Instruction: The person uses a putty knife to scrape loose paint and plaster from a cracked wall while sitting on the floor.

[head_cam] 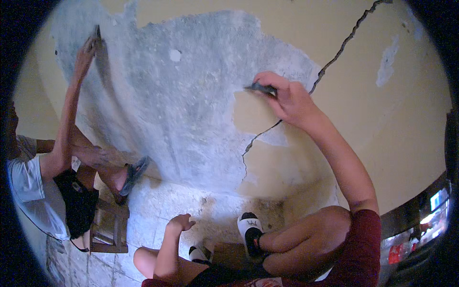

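Note:
My right hand [292, 98] grips a small dark scraper [263, 88] against the wall. Its tip points left, at the border between the bare grey plaster [193, 82] and an island of yellow paint [252, 111]. A jagged crack [339, 52] runs down the wall from the upper right, passes behind my right hand and continues as a thinner crack [247, 150] below it. My left hand [183, 222] hangs in the air past my left knee, away from the wall. Nothing shows in it, and the thumb stands apart from the fingers.
On the left a seated co-worker [32, 179] holds a dark flat tool [97, 32] to the wall. A wooden stool [109, 233] is under that person. My sandalled foot [251, 229] is near the stained floor [163, 204]. Bright clutter [396, 253] shows at lower right.

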Available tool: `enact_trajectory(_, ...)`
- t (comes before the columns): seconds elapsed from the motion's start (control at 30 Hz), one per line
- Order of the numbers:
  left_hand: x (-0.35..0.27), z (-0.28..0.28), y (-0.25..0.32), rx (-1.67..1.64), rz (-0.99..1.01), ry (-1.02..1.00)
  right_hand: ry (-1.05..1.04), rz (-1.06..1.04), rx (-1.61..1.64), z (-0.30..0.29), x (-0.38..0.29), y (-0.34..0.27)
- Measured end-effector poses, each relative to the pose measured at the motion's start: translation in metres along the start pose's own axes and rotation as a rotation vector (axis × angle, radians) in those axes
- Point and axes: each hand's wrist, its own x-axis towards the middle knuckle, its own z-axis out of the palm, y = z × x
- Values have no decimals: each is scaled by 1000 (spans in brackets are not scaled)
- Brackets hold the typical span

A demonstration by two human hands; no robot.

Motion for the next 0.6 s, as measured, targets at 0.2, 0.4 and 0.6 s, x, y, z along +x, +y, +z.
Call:
enact_trajectory(0.2, 2, -4, 3, -14, -25, -36, 231, -172, 246, 3, 8, 0)
enact_trajectory(0.4, 0, -10, 7, -29, -26, -69, -69, 23, 46, -4, 11, 2)
enact_trajectory(0.6, -9, -15, 9, -74, -55, -56, -139, 134, 47, -2, 14, -4)
